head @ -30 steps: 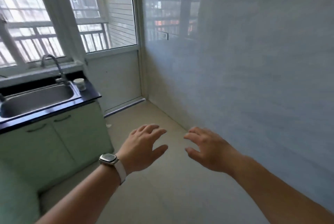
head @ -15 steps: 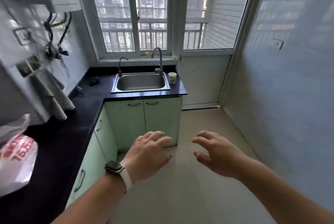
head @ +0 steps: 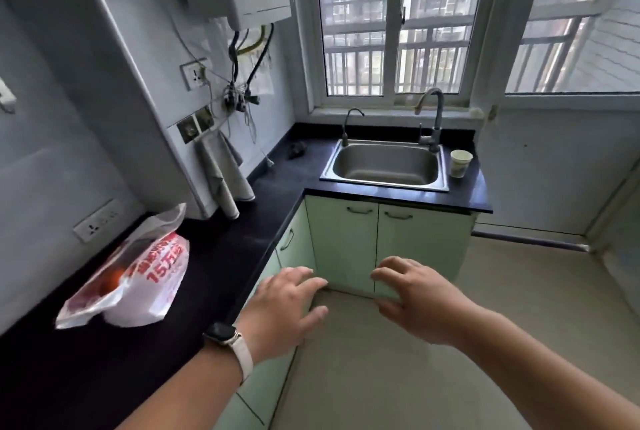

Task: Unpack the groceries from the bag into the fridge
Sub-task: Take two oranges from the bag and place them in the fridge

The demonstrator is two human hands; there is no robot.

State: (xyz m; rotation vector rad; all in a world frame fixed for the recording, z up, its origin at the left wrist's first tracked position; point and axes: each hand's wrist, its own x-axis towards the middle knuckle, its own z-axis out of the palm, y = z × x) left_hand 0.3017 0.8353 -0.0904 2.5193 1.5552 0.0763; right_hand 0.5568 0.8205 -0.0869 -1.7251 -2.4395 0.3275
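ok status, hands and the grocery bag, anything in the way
Left hand and right hand open, holding nothing. Bag lies on the counter, left of both, untouched. Fridge not in view; nothing between hands and bag.

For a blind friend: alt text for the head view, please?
Left hand and right hand, open and empty, reach forward in a kitchen; a bag lies on the black counter at left. A sink and cup sit by the window.
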